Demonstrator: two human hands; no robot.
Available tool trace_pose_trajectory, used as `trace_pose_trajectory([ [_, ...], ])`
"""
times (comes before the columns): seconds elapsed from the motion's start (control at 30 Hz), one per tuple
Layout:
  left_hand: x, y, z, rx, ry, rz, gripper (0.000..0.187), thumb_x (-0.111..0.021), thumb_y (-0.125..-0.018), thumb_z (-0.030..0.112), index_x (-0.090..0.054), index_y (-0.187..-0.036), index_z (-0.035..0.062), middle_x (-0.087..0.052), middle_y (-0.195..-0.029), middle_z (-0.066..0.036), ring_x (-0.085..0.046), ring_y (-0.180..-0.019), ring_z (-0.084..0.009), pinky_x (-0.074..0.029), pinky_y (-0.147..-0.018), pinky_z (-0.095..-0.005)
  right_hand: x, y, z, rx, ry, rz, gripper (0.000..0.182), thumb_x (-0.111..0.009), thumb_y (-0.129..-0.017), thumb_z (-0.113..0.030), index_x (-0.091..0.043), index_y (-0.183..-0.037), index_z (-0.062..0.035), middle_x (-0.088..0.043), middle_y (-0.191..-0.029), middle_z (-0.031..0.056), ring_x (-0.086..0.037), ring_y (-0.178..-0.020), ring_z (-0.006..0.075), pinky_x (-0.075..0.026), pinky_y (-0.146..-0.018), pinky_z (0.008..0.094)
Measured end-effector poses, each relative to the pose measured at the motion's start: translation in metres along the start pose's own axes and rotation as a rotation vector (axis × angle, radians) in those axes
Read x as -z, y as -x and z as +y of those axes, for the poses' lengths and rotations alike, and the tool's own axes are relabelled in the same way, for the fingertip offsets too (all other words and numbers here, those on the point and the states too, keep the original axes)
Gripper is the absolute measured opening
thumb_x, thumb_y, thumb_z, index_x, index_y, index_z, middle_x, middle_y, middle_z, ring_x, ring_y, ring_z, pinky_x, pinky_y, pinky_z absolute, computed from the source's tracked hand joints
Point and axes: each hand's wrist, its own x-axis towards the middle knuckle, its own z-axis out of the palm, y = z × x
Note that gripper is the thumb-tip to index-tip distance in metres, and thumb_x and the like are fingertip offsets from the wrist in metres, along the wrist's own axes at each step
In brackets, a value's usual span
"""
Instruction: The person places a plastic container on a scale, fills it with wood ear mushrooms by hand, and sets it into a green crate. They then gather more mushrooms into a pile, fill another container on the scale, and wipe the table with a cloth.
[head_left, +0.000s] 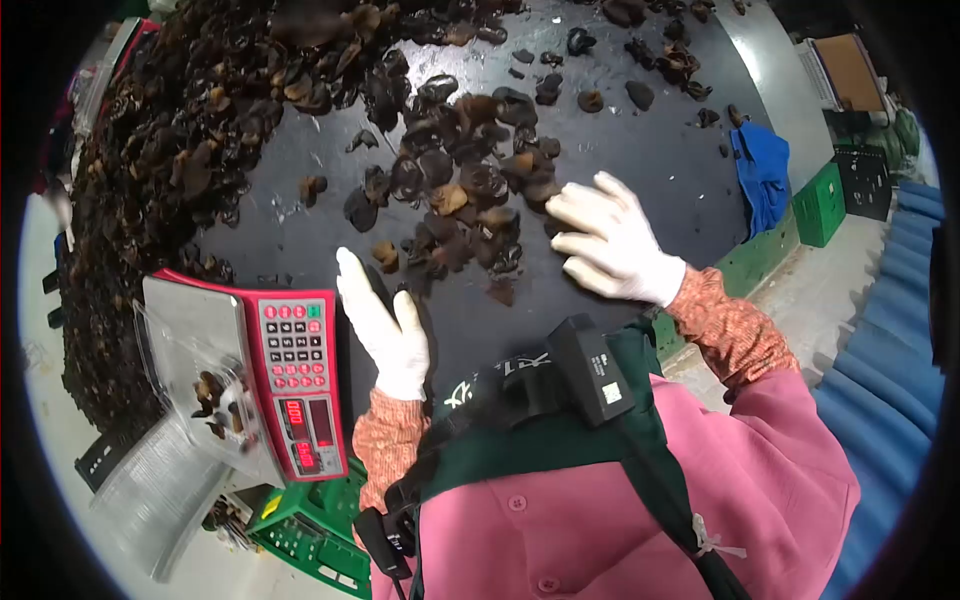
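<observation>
My left hand (pixel 380 325), in a white glove, is held with fingers stretched and thumb apart, close beside the red digital scale (pixel 300 345). It has nothing in it. On the right, my gloved right hand (pixel 615 245) spreads its fingers low over the dark table top (pixel 620 150), fingertips at the edge of a loose pile of wood ear mushrooms (pixel 450 200). These are dark brown and glossy, some of them lighter tan. A few small mushroom pieces (pixel 225 400) lie in a clear bag or tray on the scale's pan, and red digits glow on its display.
A large heap of wood ear mushrooms (pixel 170 170) covers the table's left side. A blue cloth (pixel 762 175) hangs at the right edge, near a green crate (pixel 820 205). Another green crate (pixel 315 540) stands below the scale. Clear plastic bags (pixel 155 500) hang at lower left.
</observation>
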Motion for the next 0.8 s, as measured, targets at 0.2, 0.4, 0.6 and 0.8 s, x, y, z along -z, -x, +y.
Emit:
trace_pose_trajectory([
  [0.2,0.002,0.002,0.006,-0.012,-0.076,-0.059,0.066,-0.053,-0.103,0.018,-0.026,-0.160,-0.0021,-0.030,-0.164,-0.024,-0.029,-0.152,-0.0389,-0.020,-0.125,-0.0476,0.005,-0.035,0.020,-0.247,0.123,0.308,0.033,-0.072,-0.084,-0.014,-0.070,-0.116,-0.0101,-0.059,-0.142,0.0158,-0.052,-0.135,0.0356,-0.032,-0.117,0.0531],
  [0.4,0.014,0.029,0.013,-0.013,-0.368,-0.259,0.088,-0.069,-0.092,0.026,-0.021,-0.159,-0.0054,-0.025,-0.165,-0.026,-0.021,-0.155,-0.0398,-0.014,-0.126,-0.0519,-0.043,-0.096,-0.024,-0.085,0.044,-0.059,0.064,-0.064,-0.093,-0.045,-0.053,-0.146,-0.0105,-0.041,-0.158,0.0204,-0.033,-0.150,0.0379,-0.019,-0.122,0.0612],
  [0.6,0.021,0.041,0.009,0.017,-0.308,-0.211,0.088,-0.069,-0.091,0.024,-0.022,-0.159,-0.0047,-0.028,-0.165,-0.023,-0.024,-0.153,-0.0401,-0.016,-0.125,-0.0526,-0.040,-0.025,-0.059,0.223,-0.156,-0.280,0.057,-0.058,-0.098,-0.039,-0.052,-0.149,-0.0164,-0.041,-0.162,0.0110,-0.032,-0.153,0.0284,-0.020,-0.125,0.0573],
  [0.8,0.019,0.043,0.004,-0.015,-0.278,-0.166,0.078,-0.063,-0.096,0.023,-0.025,-0.158,-0.0056,-0.033,-0.162,-0.023,-0.028,-0.152,-0.0413,-0.019,-0.124,-0.0529,-0.018,0.014,-0.048,0.060,-0.090,-0.176,0.054,-0.079,-0.079,-0.016,-0.064,-0.130,-0.0154,-0.052,-0.151,0.0140,-0.047,-0.142,0.0325,-0.033,-0.120,0.0537],
])
